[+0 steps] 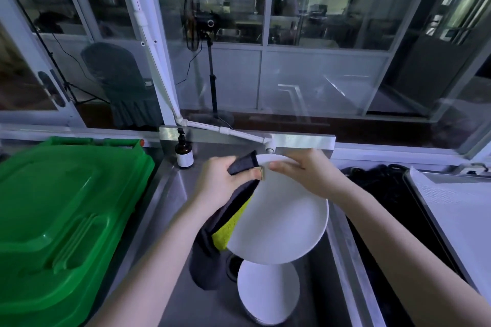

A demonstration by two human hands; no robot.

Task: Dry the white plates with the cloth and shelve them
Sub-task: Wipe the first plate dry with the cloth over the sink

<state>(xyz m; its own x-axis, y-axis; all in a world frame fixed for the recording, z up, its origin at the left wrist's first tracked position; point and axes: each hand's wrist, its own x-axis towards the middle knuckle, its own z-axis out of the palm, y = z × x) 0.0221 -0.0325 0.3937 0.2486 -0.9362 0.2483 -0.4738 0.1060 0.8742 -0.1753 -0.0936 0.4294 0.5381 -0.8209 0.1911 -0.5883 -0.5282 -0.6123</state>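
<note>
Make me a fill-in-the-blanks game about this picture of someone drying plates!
1. The left hand grips a dark ____ against the held plate.
2. The right hand grips the same plate's rim over a steel sink, where a second white ____ lies.
3. The big lid left of the sink is coloured ____.
4. The pump bottle stands at the sink's back ____ corner.

Missing words: cloth, plate, green, left.
</note>
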